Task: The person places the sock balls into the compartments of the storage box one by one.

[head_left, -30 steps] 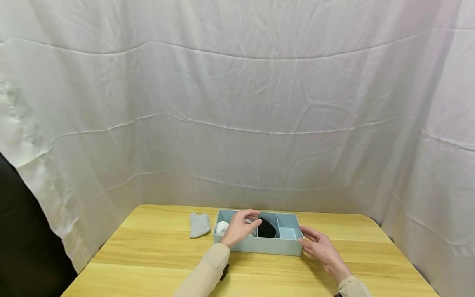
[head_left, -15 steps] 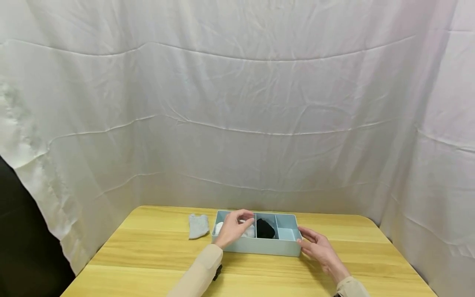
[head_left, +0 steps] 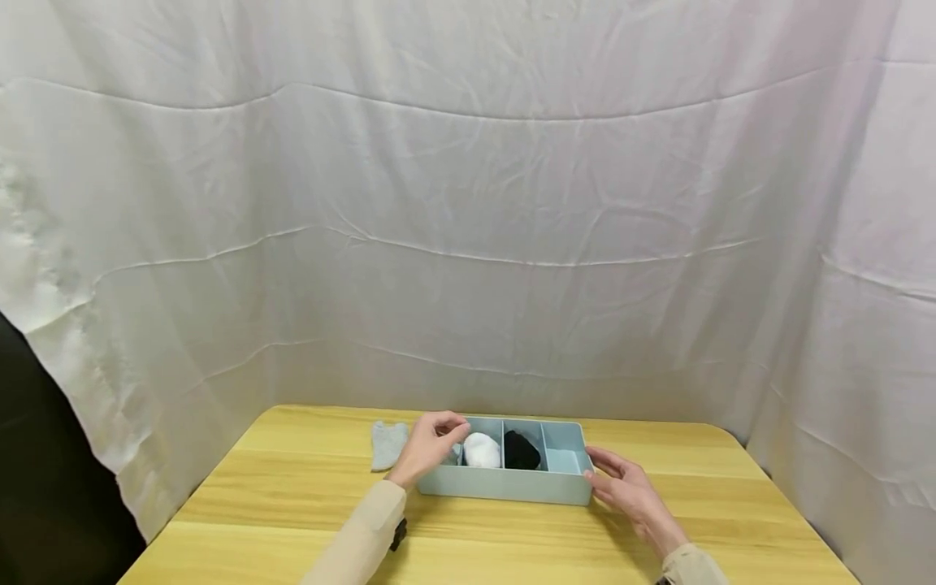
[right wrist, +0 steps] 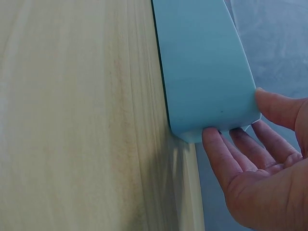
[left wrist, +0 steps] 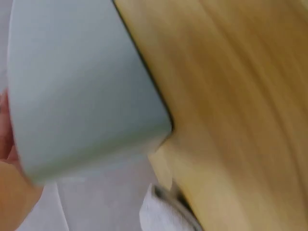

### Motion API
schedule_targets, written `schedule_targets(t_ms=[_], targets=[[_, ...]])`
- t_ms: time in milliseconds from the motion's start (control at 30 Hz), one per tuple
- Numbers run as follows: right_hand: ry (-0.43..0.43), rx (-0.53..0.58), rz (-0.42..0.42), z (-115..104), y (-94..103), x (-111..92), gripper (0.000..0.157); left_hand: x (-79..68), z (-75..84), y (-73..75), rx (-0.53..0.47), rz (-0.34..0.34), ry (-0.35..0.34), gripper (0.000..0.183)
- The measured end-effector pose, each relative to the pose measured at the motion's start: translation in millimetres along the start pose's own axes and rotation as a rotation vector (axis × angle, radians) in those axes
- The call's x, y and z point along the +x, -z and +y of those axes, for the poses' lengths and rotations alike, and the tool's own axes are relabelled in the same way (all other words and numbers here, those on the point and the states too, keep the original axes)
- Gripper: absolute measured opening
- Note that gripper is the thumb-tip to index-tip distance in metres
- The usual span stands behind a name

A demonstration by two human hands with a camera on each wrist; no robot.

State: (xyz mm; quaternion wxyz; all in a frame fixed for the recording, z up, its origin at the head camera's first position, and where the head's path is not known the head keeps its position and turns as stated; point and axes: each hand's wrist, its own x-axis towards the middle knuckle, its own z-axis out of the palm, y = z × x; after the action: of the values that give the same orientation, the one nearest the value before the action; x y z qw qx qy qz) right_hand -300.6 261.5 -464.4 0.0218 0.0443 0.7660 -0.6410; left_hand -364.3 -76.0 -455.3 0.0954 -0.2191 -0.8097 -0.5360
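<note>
The left hand, its grip impossible to tell, partly hides the left end of the blue divided box on the wooden table; the right hand, fingers extended, touches the opposite end.

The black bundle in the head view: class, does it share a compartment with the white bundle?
No, a divider of the blue box stands between the black bundle and the white bundle.
</note>
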Motion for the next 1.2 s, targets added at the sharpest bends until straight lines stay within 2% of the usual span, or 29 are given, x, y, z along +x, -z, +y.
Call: schedule_targets(t_ms=[133, 367, 700, 967, 1200], targets=[[0.011, 0.003, 0.0, 0, -0.4, 0, 0.059, -1.6, -2.8, 13.0, 0.001, -0.01, 0.039, 0.025], [0.005, 0.003, 0.002, 1, -0.1, 1, 0.058, -4.8, -16.5, 40.1, -0.023, 0.019, 0.072, 0.027], [0.006, 0.002, -0.002, 0, -0.6, 1, 0.057, -6.5, -28.6, 69.0, -0.051, 0.054, 0.158, 0.027], [0.0, 0.002, 0.003, -1, 0.8, -2, 0.059, -9.2, -37.8, 80.5, -0.036, 0.158, 0.217, 0.033], [0.005, -0.001, 0.005, -1, 0.2, -2, 0.056, -10.1, -43.7, 86.9, -0.038, 0.183, 0.295, 0.035]])
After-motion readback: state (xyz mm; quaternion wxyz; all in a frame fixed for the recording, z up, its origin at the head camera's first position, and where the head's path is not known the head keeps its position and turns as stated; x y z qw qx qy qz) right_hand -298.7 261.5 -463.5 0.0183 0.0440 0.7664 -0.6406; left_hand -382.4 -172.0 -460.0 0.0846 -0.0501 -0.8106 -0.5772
